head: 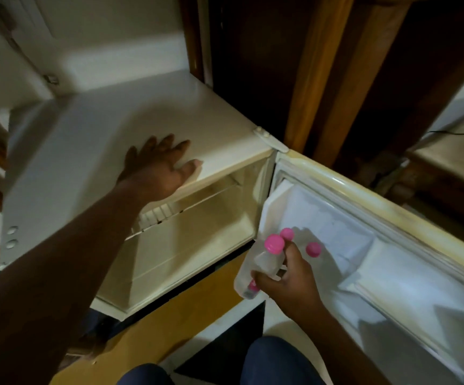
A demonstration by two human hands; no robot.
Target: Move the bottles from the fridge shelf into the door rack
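Note:
A small cream fridge [169, 118] stands open, its door [392, 245] swung out to the right. My left hand [160, 165] lies flat on the front edge of the fridge top, fingers spread, holding nothing. My right hand [289, 282] grips a clear plastic bottle with a pink cap [264, 262], tilted, just in front of the door's inner side. Behind my fingers two more pink caps, one [287, 234] and another [313, 249], show against the door rack [350, 287]; the bottles under them are mostly hidden. The fridge shelf [192, 201] shows no bottles.
Dark wooden furniture [322, 79] rises behind the fridge. A wooden ledge with a black cable [447, 151] sits at the far right. My knees in blue trousers [275, 362] are at the bottom, over a tan and white floor [197, 307].

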